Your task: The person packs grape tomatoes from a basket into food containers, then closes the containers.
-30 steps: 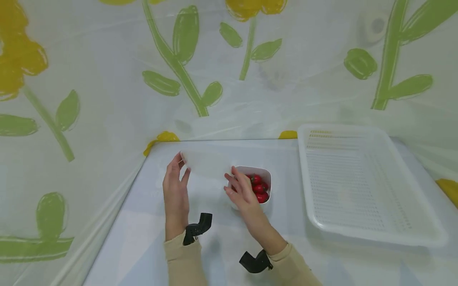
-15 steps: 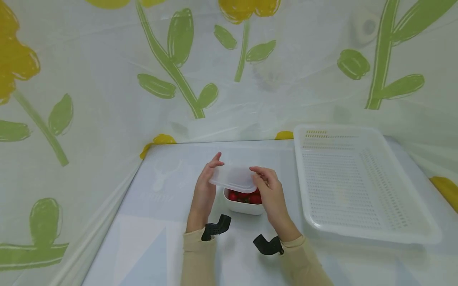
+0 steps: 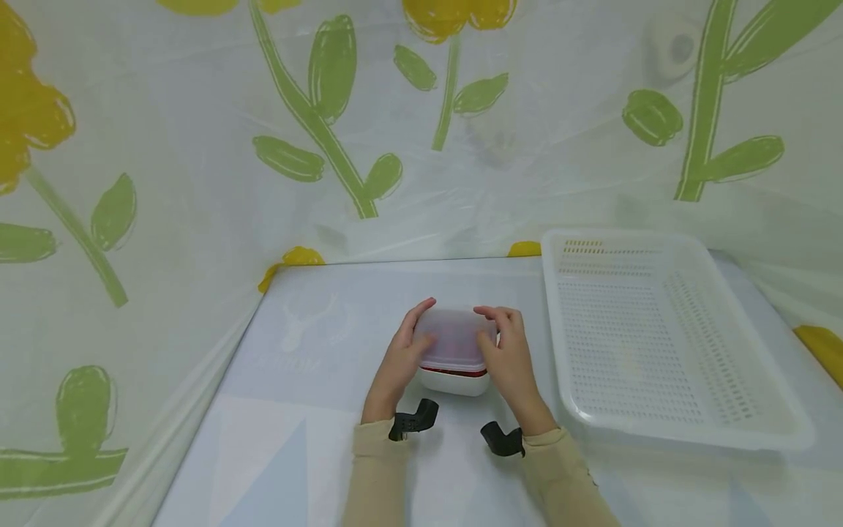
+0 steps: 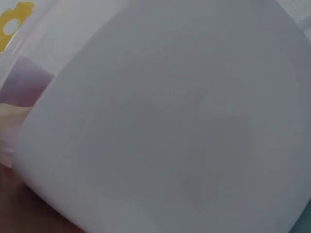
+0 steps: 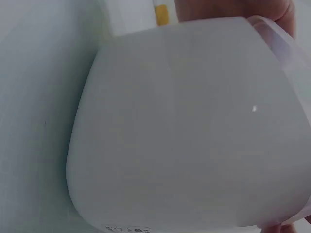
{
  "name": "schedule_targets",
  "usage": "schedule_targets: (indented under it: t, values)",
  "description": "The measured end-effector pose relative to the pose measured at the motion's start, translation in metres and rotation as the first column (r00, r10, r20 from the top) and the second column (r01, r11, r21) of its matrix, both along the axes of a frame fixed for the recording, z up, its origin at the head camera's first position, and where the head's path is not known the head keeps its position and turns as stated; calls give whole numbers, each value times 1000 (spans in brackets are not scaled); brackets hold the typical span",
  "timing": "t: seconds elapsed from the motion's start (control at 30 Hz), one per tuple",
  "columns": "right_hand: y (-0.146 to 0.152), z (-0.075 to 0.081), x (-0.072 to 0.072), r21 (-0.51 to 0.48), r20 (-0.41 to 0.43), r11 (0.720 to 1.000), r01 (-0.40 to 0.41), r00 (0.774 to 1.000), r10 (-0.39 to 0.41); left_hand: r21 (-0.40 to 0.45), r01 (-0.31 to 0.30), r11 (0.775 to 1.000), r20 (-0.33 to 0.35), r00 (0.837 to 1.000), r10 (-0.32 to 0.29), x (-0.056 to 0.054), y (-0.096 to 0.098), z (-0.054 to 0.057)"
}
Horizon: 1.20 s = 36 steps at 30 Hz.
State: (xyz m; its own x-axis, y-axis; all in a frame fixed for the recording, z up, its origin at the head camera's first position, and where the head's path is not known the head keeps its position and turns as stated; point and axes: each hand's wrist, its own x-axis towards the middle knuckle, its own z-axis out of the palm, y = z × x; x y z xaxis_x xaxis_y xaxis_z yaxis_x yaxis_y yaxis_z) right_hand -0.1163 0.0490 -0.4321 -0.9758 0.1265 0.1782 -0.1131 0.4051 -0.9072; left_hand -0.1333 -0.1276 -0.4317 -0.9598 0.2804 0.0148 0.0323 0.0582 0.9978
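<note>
A white plastic container (image 3: 454,384) stands on the table, and a translucent lid (image 3: 454,337) lies over its top. Along the front, a narrow gap between lid and rim shows a strip of red fruit (image 3: 469,372). My left hand (image 3: 398,362) holds the lid's left side, thumb on top and fingers along the edge. On the opposite side my right hand (image 3: 514,362) grips it likewise. Both wrist views are mostly filled by the container's smooth wall (image 4: 170,121); in the right one, the lid's clear edge (image 5: 291,53) lies beside fingers (image 5: 233,8).
To the right sits a large white slotted basket (image 3: 628,344). The pale table (image 3: 309,439) ends at the back against a hanging cloth (image 3: 217,146) printed with yellow flowers and green leaves.
Both hands have brought the lid from the left, above the table, over to the container and down onto it. It now covers most of the red fruit.
</note>
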Motion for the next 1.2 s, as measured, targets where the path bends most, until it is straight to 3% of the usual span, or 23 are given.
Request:
schedule_targets:
  t: [0.13, 0.2, 0.37, 0.57, 0.7, 0.87, 1.0, 1.2]
  values:
    - [-3, -3, -1, 92, -23, 996, -2, 1000, 4, -15, -15, 1000, -26, 1000, 15, -5, 1, -14]
    - [-4, -3, 0, 138, -45, 990, 9, 999, -3, -26, -21, 999, -37, 999, 20, -6, 1, -15]
    - [-6, -2, 3, 212, -82, 976, 49, 996, -33, -42, -18, 999, -79, 997, 15, -1, 6, -3]
    - [-3, -5, 4, 248, -41, 966, 73, 997, -65, -112, -35, 993, -100, 995, 24, 5, 11, 9]
    - [0, -9, 1, 231, -21, 970, 70, 998, -67, -129, -52, 990, -113, 993, 38, -1, 11, -4]
    - [1, -13, -3, 278, -70, 958, 68, 996, -50, -217, -83, 973, -188, 981, 41, -10, 10, -21]
    - [0, -17, -5, 267, -70, 962, 54, 997, -37, -287, -91, 954, -225, 974, 25, -12, 8, -21]
    - [0, -17, -4, 249, -54, 968, 35, 998, -22, -342, -73, 937, -202, 979, 2, -10, 6, -21]
